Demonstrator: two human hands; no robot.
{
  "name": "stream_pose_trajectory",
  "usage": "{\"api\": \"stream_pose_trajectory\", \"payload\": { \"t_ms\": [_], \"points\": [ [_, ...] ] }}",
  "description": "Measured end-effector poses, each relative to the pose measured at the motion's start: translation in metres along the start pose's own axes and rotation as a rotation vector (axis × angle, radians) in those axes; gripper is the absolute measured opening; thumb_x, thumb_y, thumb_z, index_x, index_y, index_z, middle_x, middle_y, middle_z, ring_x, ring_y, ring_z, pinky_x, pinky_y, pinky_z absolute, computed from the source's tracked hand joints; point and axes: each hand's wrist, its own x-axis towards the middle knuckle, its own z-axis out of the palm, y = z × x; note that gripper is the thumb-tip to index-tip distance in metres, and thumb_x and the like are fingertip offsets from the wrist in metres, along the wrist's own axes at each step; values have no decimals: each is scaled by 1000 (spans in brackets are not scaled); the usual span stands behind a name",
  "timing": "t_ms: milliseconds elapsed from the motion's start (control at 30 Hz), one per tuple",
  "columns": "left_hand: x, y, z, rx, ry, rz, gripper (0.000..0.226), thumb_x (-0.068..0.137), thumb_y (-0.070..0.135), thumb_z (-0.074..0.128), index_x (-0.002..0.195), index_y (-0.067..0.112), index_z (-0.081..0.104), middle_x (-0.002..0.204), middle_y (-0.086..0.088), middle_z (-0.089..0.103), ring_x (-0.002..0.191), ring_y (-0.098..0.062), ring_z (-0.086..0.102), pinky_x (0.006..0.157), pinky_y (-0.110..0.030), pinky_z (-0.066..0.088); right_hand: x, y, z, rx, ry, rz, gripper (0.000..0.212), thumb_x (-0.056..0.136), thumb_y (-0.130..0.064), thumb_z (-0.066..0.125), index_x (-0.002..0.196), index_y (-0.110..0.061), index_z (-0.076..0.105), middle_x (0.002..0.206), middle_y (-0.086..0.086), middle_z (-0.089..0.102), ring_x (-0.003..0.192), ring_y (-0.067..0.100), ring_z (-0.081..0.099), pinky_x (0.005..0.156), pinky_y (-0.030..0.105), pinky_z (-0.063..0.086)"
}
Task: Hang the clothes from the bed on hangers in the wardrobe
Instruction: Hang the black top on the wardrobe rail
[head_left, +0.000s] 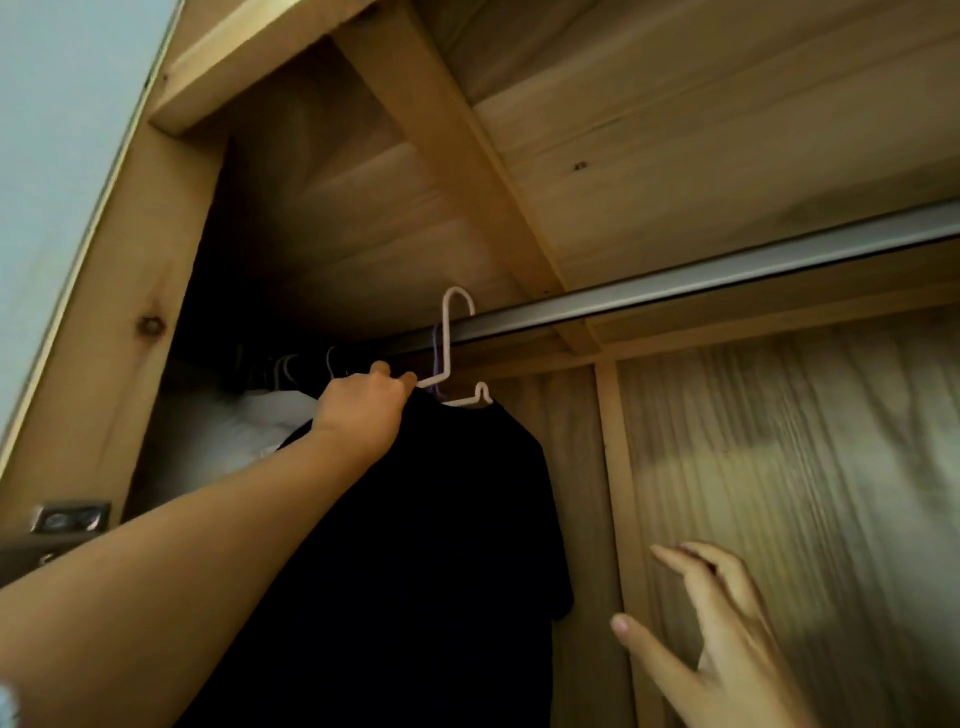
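We hold black shirt (441, 519) on white hanger (457, 353) just below rail (675, 288); hook raised level with rail, seating on rail not confirmed. Left hand (363, 410) fingers clenched round hanger shoulder. Right hand (727, 639) right of shirt and well below rail, fingers spread, released, holding nothing, near wardrobe (779, 467) back panel. We judge: this garment nearly hung; hook still to settle. Left of shirt along rail: other hangers (291, 371), pale garment (260, 415) already hung. Bed not in view; remaining clothes unknown.
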Motion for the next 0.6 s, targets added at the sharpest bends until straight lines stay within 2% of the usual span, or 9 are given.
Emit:
{"api": "stream_pose_trajectory", "payload": {
  "t_ms": [100, 167, 233, 300, 367, 433, 500, 567, 600],
  "points": [
    [2, 8, 10, 39, -20, 43, 46, 100, 24, 37, 144, 24, 28, 118, -9, 44, 92, -28, 59, 63, -33, 41, 0, 3, 4, -27, 3, -25, 65, 55, -63, 61, 113, -34, 56, 117, -11, 40, 100, -16, 32, 84, 7, 26],
    [1, 14, 18, 50, -25, 62, 45, 99, 27, 39, 143, 25, 29, 117, -8, 44, 92, -26, 59, 62, -32, 40, 0, 5, 4, -39, -28, -14, 65, 56, -68, 58, 114, -38, 51, 119, -14, 36, 104, -15, 29, 86, 7, 22],
    [0, 14, 21, 56, -9, 59, 45, 99, 27, 39, 143, 25, 29, 114, -7, 44, 92, -26, 60, 61, -32, 39, 2, 7, 3, -41, -51, -20, 65, 63, -72, 64, 118, -40, 47, 122, -16, 31, 111, -11, 28, 89, 8, 20],
    [-1, 12, 22, 53, 22, 55, 44, 99, 25, 39, 142, 24, 29, 113, -7, 45, 93, -26, 60, 60, -32, 38, 6, 8, 1, -40, -116, 10, 60, 70, -61, 64, 122, -41, 42, 123, -20, 25, 118, -7, 25, 92, 11, 20],
    [-5, 14, 22, 71, 59, 48, 46, 97, 24, 41, 142, 22, 30, 115, -7, 46, 99, -25, 56, 61, -31, 36, 8, 7, -2, -19, -161, 12, 54, 77, -51, 63, 123, -42, 38, 121, -24, 21, 116, -11, 21, 92, 11, 20],
    [-12, 15, 25, 111, 113, 55, 49, 96, 27, 43, 142, 19, 31, 122, -7, 46, 108, -25, 49, 69, -32, 37, 9, 7, -4, 3, -172, -9, 52, 77, -51, 61, 123, -43, 36, 120, -26, 21, 112, -14, 20, 90, 7, 21],
    [-21, 17, 28, 112, 218, 100, 50, 91, 30, 52, 138, 14, 43, 124, -9, 49, 109, -28, 48, 80, -36, 39, 7, 5, -5, 11, -161, -49, 52, 72, -58, 55, 119, -44, 36, 117, -27, 23, 110, -14, 21, 86, -3, 20],
    [-39, 20, 31, 43, 379, 151, 45, 79, 30, 68, 119, 12, 63, 110, -11, 59, 95, -31, 55, 75, -38, 44, 5, 0, -3, 34, -133, -80, 50, 71, -65, 52, 115, -46, 38, 117, -34, 24, 110, -14, 25, 84, -8, 19],
    [-51, 24, 30, -21, 445, 168, 38, 77, 31, 67, 110, 13, 68, 102, -10, 62, 88, -30, 58, 72, -38, 46, 3, -3, -2, 55, -110, -97, 48, 74, -70, 52, 114, -46, 40, 119, -34, 27, 109, -14, 29, 83, -8, 20]
  ]
}}
